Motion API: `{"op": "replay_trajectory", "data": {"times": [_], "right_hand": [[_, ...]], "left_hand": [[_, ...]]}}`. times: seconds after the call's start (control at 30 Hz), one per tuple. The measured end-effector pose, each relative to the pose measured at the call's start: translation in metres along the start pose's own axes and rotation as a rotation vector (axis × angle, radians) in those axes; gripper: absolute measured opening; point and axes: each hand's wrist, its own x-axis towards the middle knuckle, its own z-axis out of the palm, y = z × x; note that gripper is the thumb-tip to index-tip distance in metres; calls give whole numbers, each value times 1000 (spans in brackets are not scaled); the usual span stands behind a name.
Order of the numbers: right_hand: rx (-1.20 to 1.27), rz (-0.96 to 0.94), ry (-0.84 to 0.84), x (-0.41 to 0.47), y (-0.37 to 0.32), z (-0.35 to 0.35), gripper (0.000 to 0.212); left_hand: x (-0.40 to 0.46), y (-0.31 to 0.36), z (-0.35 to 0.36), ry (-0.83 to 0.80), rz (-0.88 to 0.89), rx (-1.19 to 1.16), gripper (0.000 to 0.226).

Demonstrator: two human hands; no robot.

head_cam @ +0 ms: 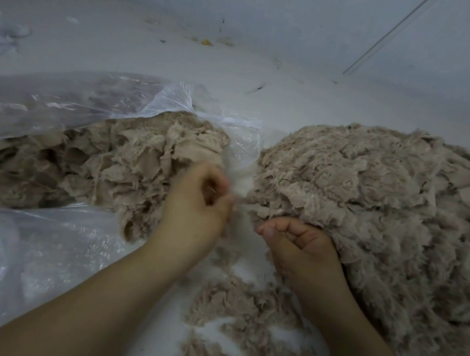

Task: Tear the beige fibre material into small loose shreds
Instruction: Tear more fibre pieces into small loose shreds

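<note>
Hands working at beige fibre between two heaps.
I am seeing my left hand point(197, 200) pinching a tuft beside the clear bag point(63, 98) of fibre material point(120, 164), my right hand point(296, 241) gripping the shredded pile's point(369, 196) near edge.

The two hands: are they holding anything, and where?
The left hand pinches a small tuft of beige fibre in its fingers. The right hand is curled at the near edge of the shredded pile; its hold is unclear.
</note>
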Motion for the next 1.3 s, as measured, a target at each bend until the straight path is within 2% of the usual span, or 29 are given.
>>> {"op": "replay_trajectory", "data": {"times": [0.07, 0.1, 0.27, 0.37, 0.47, 0.6, 0.73, 0.8, 0.87, 0.93, 1.0, 1.07, 1.13, 1.3], "right_hand": [[16, 3, -5, 0, 0, -1, 15], [23, 4, -4, 0, -1, -1, 16], [78, 23, 0, -1, -4, 1, 18], [108, 36, -11, -1, -4, 1, 15], [81, 21, 9, 0, -3, -1, 15], [72, 20, 8, 0, -1, -2, 13], [101, 29, -4, 0, -2, 1, 20], [101, 25, -6, 0, -1, 0, 14], [89, 20, -8, 0, 0, -1, 11], [72, 3, -19, -1, -1, 0, 12], [92, -32, -48, -1, -3, 1, 15], [138, -49, -88, -2, -5, 2, 15], [133, -44, -104, -2, -6, 3, 20], [124, -32, -74, -1, -4, 3, 29]], "left_hand": [[1, -4, -2, -218, 14, 395, 21], [1, -4, -4, -314, 9, 487, 20], [2, 5, -4, -655, -3, 686, 33], [0, 13, -6, -865, -32, 606, 30], [-1, 20, -12, -1086, -33, 577, 38], [1, 20, -17, -1195, 43, 598, 38], [7, 19, -26, -1306, -3, 486, 42], [6, 14, -26, -1306, 45, 522, 34], [2, 10, -20, -1239, 67, 534, 14], [0, 8, -15, -1037, 28, 480, 12], [0, 5, -9, -739, -55, 333, 18], [0, 5, -3, -536, -85, 181, 14], [-1, 5, 3, -449, -54, 95, 14], [-1, 3, 6, -350, -29, -13, 20]]}}
